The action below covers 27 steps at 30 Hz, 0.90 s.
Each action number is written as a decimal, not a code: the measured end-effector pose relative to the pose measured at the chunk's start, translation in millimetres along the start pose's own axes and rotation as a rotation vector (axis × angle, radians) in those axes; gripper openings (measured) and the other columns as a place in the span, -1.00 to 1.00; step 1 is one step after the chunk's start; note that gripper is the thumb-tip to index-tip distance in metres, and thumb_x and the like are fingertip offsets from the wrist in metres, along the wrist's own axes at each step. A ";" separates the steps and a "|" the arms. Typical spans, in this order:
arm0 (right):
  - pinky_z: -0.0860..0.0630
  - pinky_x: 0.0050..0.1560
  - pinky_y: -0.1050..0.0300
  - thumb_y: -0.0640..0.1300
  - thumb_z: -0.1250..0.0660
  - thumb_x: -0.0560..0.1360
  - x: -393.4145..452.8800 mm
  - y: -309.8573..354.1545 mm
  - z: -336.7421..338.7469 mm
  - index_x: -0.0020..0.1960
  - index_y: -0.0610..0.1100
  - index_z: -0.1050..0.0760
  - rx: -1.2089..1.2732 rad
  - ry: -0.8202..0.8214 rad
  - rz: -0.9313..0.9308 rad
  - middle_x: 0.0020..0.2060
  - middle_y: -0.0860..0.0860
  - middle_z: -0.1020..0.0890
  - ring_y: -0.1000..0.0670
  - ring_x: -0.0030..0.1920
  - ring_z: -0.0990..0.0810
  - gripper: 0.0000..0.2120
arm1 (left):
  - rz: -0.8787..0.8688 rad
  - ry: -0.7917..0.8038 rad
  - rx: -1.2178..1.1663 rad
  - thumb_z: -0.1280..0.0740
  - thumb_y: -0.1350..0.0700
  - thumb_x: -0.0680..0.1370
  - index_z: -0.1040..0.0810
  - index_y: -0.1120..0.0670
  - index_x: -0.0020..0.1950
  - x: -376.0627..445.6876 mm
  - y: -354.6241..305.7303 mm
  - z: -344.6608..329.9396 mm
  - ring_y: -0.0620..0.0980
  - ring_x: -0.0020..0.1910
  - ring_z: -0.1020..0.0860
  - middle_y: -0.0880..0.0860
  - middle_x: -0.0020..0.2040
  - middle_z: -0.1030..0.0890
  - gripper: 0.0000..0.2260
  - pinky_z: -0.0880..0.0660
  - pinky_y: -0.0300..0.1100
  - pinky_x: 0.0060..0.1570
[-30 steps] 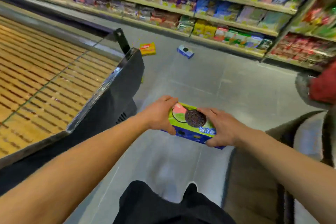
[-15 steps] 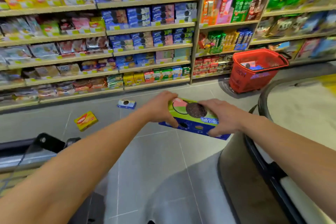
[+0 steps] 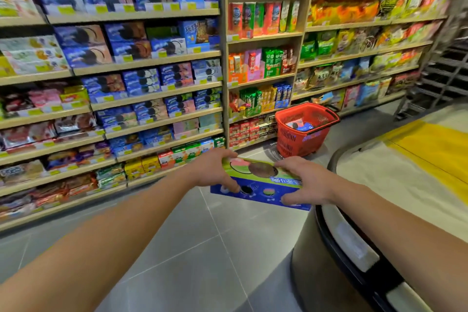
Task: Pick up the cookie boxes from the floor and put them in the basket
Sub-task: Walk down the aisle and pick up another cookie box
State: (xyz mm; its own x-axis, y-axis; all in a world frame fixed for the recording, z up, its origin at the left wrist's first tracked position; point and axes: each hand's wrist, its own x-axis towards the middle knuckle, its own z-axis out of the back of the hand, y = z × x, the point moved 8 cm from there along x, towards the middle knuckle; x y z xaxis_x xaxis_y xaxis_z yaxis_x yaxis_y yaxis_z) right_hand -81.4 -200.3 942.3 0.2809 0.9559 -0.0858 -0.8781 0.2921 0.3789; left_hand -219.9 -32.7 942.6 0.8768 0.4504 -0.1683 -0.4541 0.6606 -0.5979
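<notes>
While both hands clamp it from opposite ends, the cookie box sits in mid-air out in front of the person, above the grey tiled floor. Left hand wraps the box's left end, fingers curled over the green top edge, thumb pressed on the blue front face. Right hand grips the right end, fingers spread across the top, thumb hooked under the lower blue edge. Both closed firmly on the box, no gap visible. Box is tilted a bit, green top panel with a dark cookie picture facing up, blue side panel facing the camera. Both forearms bare, stretched forward from the bottom corners.

Beyond the box, further along the aisle, a red basket stands on the floor just beside the foot of the shelves. Well apart from the held box. Inside it some blue packaging shows, exact count cannot tell. A dark handle bit sticks up at its far rim.

Shelves run along the whole left and back: blue cookie boxes stacked in rows on the left bay, red, green and orange snack packs in the middle bay, bagged snacks on the right. Yellow-green price tags line the shelf edges.

At right, a rounded counter unit with black and white trim curves close to the right forearm; yellow strip across its pale top. Metal rack at far right, blurred.
</notes>
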 end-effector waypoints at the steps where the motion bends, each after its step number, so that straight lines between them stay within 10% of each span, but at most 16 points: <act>1: -0.41 0.21 0.17 0.23 -0.43 0.24 9.3 -6.4 6.8 0.45 0.07 -0.27 0.005 -0.028 0.003 0.31 0.07 -0.38 0.09 0.22 -0.42 -0.17 | 0.016 -0.002 -0.019 -0.59 -0.10 0.18 -0.36 -0.12 0.40 10.9 0.4 5.1 -0.05 0.20 -0.41 -0.07 0.32 -0.42 -0.18 -0.44 -0.10 0.17; 9: -0.55 0.07 0.17 0.10 -0.55 0.28 81.8 -73.7 57.9 0.29 0.12 -0.43 0.403 -0.407 -0.065 0.17 0.13 -0.50 0.14 0.13 -0.53 -0.38 | 0.167 0.008 -0.369 -0.61 -0.02 0.16 -0.51 -0.12 0.27 108.8 21.1 28.8 0.03 0.25 -0.47 -0.11 0.21 -0.47 -0.31 -0.44 0.07 0.27; 19: -0.45 -0.20 0.42 -0.09 -0.62 0.21 193.8 -154.5 58.9 0.14 0.11 -0.40 0.505 -0.270 -0.130 -0.08 0.19 -0.62 0.27 -0.13 -0.58 -0.40 | 0.325 0.160 -0.794 -0.52 0.08 0.40 -0.61 0.02 0.14 249.9 79.3 24.3 0.03 0.05 -0.64 0.09 0.12 -0.66 -0.67 -0.57 -0.06 0.09; 27: -0.55 0.00 -0.05 -0.23 -0.58 0.30 314.3 -242.1 56.1 0.09 -0.03 -0.50 0.770 -0.351 -0.350 -0.06 0.00 -0.68 -0.02 -0.04 -0.64 -0.57 | -0.040 -0.097 -0.418 -0.46 -0.21 0.32 -0.13 -0.41 0.40 389.9 87.3 65.2 -0.03 0.26 -0.48 -0.08 0.40 -0.32 -0.25 -0.53 -0.04 0.16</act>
State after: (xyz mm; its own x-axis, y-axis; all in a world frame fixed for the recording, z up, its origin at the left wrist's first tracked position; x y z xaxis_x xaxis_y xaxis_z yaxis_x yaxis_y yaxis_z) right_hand 241.2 27.7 875.3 0.6946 0.7155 -0.0744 -0.2549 0.3415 0.9046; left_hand 72.0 239.8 875.9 0.8642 0.4973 -0.0762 -0.2998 0.3876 -0.8717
